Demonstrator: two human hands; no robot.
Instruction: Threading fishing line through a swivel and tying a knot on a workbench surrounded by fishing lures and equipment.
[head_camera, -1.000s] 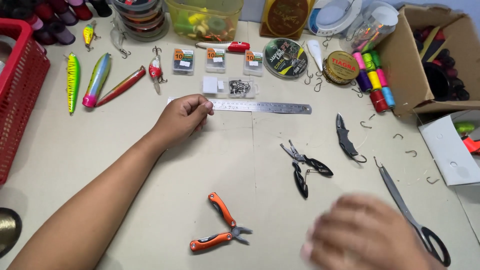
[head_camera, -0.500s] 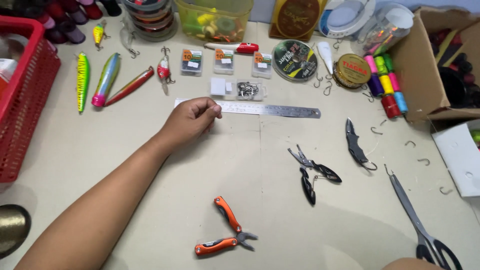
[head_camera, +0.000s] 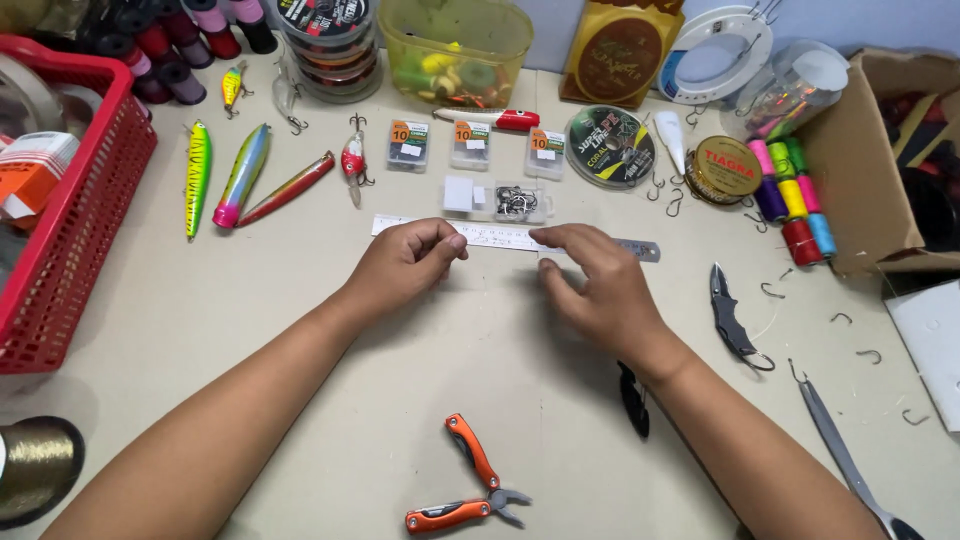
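Observation:
A steel ruler (head_camera: 500, 236) lies flat across the middle of the beige table. My left hand (head_camera: 405, 265) rests on its left part with the fingers curled and the fingertips pressing on the metal. My right hand (head_camera: 600, 285) lies on the ruler's right part, fingertips touching it near the centre. Whether thin line runs between my fingers is too fine to tell. Orange-handled pliers (head_camera: 470, 485) lie open near the front edge, apart from both hands.
A red basket (head_camera: 85, 240) stands at left, a cardboard box (head_camera: 870, 170) at right. Fishing lures (head_camera: 240, 175), hook packets (head_camera: 470, 145), line spools (head_camera: 610, 145), coloured thread bobbins (head_camera: 790, 195), loose hooks, a small black knife (head_camera: 728, 315) and scissors (head_camera: 845, 455) surround the hands.
My right hand has come up from the bottom right corner onto the ruler. My left hand has stayed on the ruler's left part. The camera has shifted slightly.

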